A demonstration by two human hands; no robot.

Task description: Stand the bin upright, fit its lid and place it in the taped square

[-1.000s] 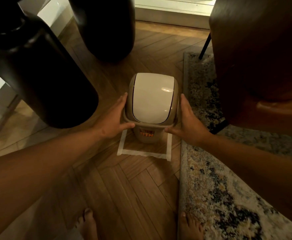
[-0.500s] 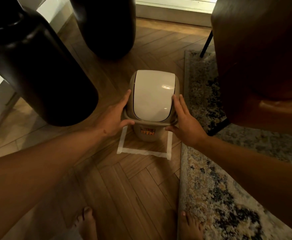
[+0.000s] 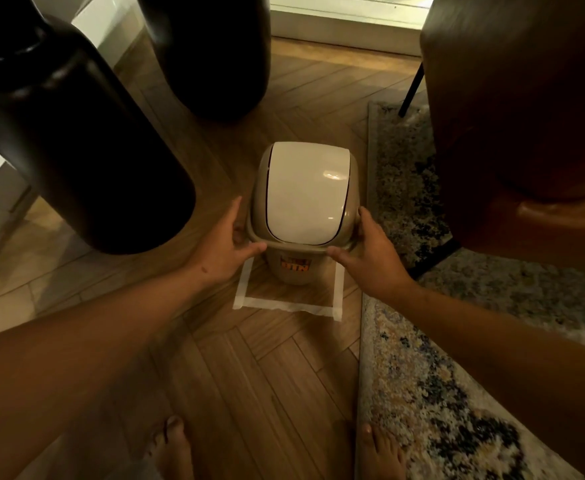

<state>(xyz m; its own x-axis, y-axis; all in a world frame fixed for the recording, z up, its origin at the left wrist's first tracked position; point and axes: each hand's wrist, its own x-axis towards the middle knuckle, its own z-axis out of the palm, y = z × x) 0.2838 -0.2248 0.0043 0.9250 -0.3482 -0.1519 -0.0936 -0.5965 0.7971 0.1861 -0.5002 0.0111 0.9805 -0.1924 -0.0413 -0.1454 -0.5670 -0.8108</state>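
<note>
A small beige bin point(image 3: 292, 270) stands upright on the wooden floor, with an orange label on its front. Its lid point(image 3: 304, 194), a beige frame with a white swing flap, sits on top of it. The bin's base is inside the white taped square point(image 3: 273, 304). My left hand point(image 3: 223, 249) grips the lid's left rim, thumb under the front edge. My right hand point(image 3: 370, 256) grips the right rim in the same way.
Two tall black vases stand close by: a big one point(image 3: 76, 133) at the left and another point(image 3: 211, 53) behind the bin. A brown leather chair point(image 3: 519, 126) stands on a patterned rug point(image 3: 457, 358) at the right. My bare feet point(image 3: 176, 452) are near the bottom edge.
The bin has gone down a little and now stands in the taped square. Both hands have slid to the front corners of the lid's rim.
</note>
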